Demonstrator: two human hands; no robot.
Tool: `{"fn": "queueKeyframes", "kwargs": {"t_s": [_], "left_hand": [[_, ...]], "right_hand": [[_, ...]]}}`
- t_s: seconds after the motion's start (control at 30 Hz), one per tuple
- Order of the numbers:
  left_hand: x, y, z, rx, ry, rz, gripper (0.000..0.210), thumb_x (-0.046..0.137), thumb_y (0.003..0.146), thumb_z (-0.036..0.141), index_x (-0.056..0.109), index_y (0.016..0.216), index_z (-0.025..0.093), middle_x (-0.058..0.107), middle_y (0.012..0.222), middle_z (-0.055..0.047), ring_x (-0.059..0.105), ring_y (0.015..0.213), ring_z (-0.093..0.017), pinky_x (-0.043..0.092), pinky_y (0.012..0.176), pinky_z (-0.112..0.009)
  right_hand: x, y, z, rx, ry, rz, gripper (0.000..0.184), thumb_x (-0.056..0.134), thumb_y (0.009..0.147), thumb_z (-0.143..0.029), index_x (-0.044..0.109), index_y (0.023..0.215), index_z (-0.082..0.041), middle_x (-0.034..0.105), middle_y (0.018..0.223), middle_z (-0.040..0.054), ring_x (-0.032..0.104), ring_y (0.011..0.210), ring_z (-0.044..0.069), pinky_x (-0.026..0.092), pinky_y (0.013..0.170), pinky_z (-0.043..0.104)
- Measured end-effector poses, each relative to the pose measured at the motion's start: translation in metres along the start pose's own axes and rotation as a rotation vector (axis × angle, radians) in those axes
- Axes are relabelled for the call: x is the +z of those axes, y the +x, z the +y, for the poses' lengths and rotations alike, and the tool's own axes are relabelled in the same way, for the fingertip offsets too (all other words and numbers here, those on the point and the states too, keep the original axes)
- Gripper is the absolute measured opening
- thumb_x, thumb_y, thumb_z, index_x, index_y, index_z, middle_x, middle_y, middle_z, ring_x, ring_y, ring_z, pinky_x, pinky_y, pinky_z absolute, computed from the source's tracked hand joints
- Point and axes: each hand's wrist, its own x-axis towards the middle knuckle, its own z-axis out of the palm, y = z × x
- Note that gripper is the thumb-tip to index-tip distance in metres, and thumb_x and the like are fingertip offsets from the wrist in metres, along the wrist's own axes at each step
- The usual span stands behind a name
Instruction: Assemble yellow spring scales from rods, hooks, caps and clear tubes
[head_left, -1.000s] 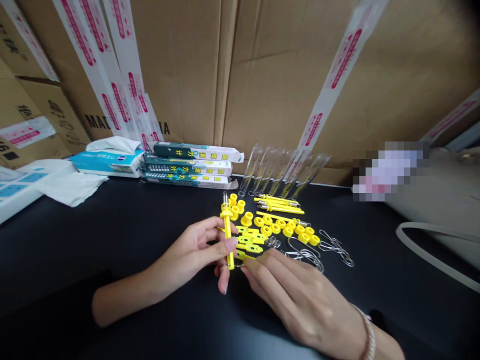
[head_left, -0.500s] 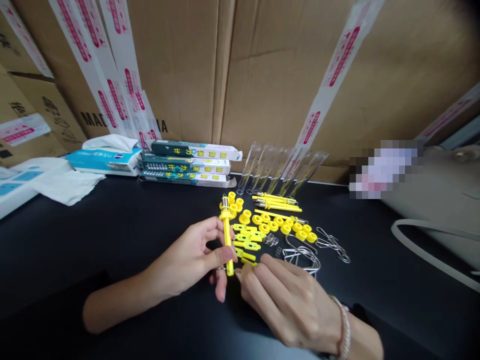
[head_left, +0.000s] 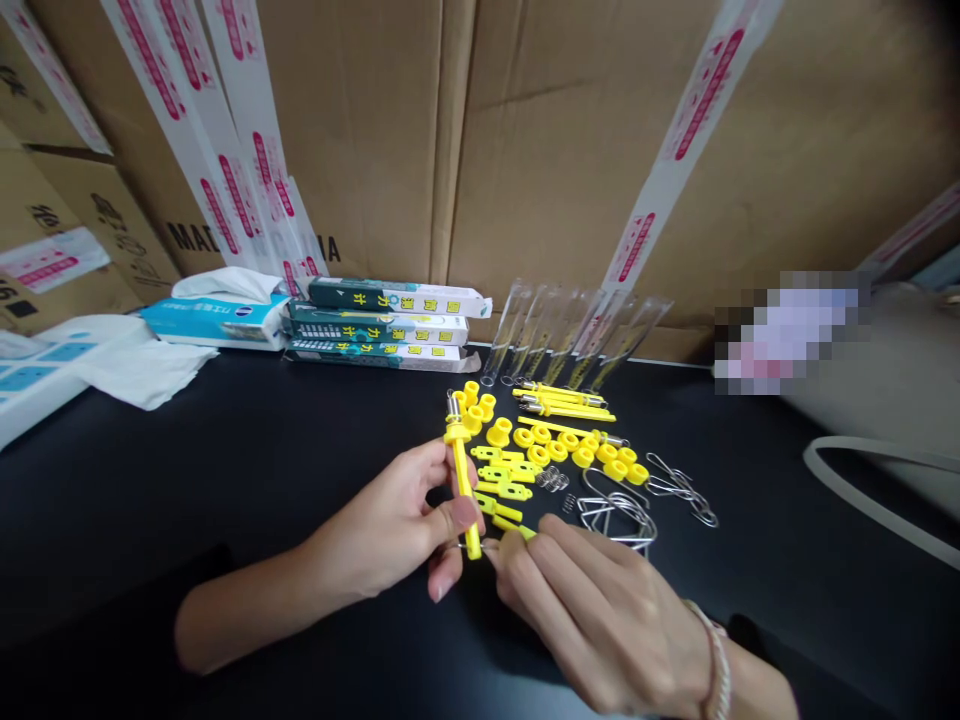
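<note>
My left hand (head_left: 397,525) is closed around a yellow plastic rod (head_left: 463,470), its thumb pressing the lower part. The rod leans slightly, with a collar and a metal spring (head_left: 454,405) at its upper end. A thin metal wire (head_left: 489,546) shows at both sides of the rod's lower tip. My right hand (head_left: 592,605) pinches at the wire's right end; its fingertips are partly hidden. Beyond the hands lie several flat yellow pieces (head_left: 504,490), small springs (head_left: 553,479), yellow rings (head_left: 568,441) and flanged caps (head_left: 499,431).
Bent metal hooks (head_left: 619,515) lie right of the small parts. Several clear tubes (head_left: 540,335) lean against the cardboard (head_left: 360,150). Yellow rods with springs (head_left: 562,400) lie before them. Stacked boxes (head_left: 382,330) and a tissue pack (head_left: 214,318) stand at left; a pale bag (head_left: 877,390) at right.
The yellow rod leans a little more, its lower end shifted right. Both hands keep their hold. The whole view has shifted slightly, so things appear farther right.
</note>
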Motion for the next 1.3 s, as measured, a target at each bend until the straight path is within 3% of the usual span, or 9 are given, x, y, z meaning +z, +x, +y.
{"fn": "queueKeyframes", "kwargs": {"t_s": [0.2,0.33,0.47,0.6,0.73,0.93,1.1,1.23,1.3], "left_hand": [[0.0,-0.001,-0.004,-0.014,-0.027,0.004,0.052,0.078,0.077,0.056,0.044,0.086,0.018,0.055,0.078,0.006,0.038,0.031,0.004,0.027,0.03,-0.012],[-0.004,-0.001,-0.005,-0.002,-0.075,-0.051,0.046,0.077,0.08,0.051,0.045,0.086,0.018,0.057,0.077,0.005,0.042,0.032,0.001,0.028,0.03,-0.013],[-0.008,-0.001,-0.006,0.012,-0.104,-0.088,0.041,0.075,0.084,0.047,0.046,0.087,0.018,0.061,0.08,0.003,0.048,0.032,-0.001,0.029,0.03,-0.013],[-0.004,-0.003,-0.005,0.064,-0.079,-0.02,0.039,0.076,0.084,0.045,0.049,0.088,0.017,0.063,0.084,0.001,0.057,0.036,-0.004,0.033,0.034,-0.014],[0.002,-0.006,-0.001,0.137,-0.039,0.104,0.042,0.081,0.078,0.045,0.052,0.086,0.016,0.066,0.079,0.0,0.066,0.048,-0.01,0.035,0.041,-0.015],[0.0,-0.007,0.0,0.235,0.016,0.209,0.039,0.086,0.073,0.04,0.057,0.084,0.017,0.068,0.073,-0.001,0.061,0.063,-0.012,0.046,0.055,-0.02],[-0.004,-0.006,-0.003,0.278,0.012,0.276,0.031,0.083,0.078,0.034,0.06,0.088,0.016,0.065,0.076,0.001,0.06,0.067,-0.012,0.046,0.054,-0.018],[0.0,-0.006,-0.002,0.331,-0.02,0.277,0.028,0.085,0.076,0.025,0.059,0.085,0.017,0.072,0.084,-0.002,0.07,0.088,-0.018,0.057,0.079,-0.027],[0.002,-0.007,0.0,0.334,-0.029,0.256,0.029,0.085,0.076,0.022,0.057,0.081,0.018,0.075,0.085,-0.003,0.072,0.095,-0.021,0.058,0.08,-0.028]], "right_hand": [[-0.001,0.0,0.002,-0.009,0.006,-0.02,0.025,0.045,0.096,-0.004,0.065,0.081,-0.008,0.055,0.061,0.0034,0.048,0.051,0.017,0.038,0.05,0.033],[-0.005,0.004,0.009,-0.013,0.07,-0.055,0.031,0.041,0.099,-0.006,0.062,0.076,-0.012,0.051,0.059,0.0016,0.045,0.05,0.017,0.034,0.046,0.032],[-0.009,0.006,0.016,0.037,0.173,-0.078,0.032,0.037,0.102,-0.008,0.064,0.085,-0.01,0.058,0.064,0.0038,0.049,0.053,0.016,0.037,0.047,0.031],[-0.009,0.006,0.017,0.227,0.295,-0.028,0.027,0.042,0.106,-0.022,0.064,0.094,-0.012,0.064,0.069,0.0022,0.057,0.057,0.013,0.042,0.051,0.026],[-0.008,0.005,0.013,0.449,0.451,0.049,0.037,0.035,0.108,-0.039,0.064,0.102,-0.015,0.07,0.079,0.0026,0.066,0.066,0.01,0.048,0.058,0.021],[-0.004,0.004,0.004,0.585,0.69,0.041,0.036,0.035,0.108,-0.037,0.064,0.106,-0.016,0.068,0.077,0.0016,0.055,0.048,0.008,0.046,0.049,0.019],[-0.003,0.004,0.0,0.629,0.758,0.037,0.03,0.038,0.107,-0.034,0.062,0.11,-0.016,0.068,0.081,0.0012,0.053,0.049,0.006,0.047,0.052,0.017],[-0.004,0.008,-0.002,0.665,0.824,0.002,0.028,0.054,0.1,-0.041,0.064,0.102,-0.016,0.066,0.074,-0.0007,0.049,0.05,0.007,0.043,0.049,0.017],[-0.003,0.011,-0.003,0.722,0.87,-0.037,0.026,0.067,0.091,-0.042,0.066,0.092,-0.016,0.063,0.068,-0.0032,0.044,0.047,0.007,0.038,0.044,0.018]]}}
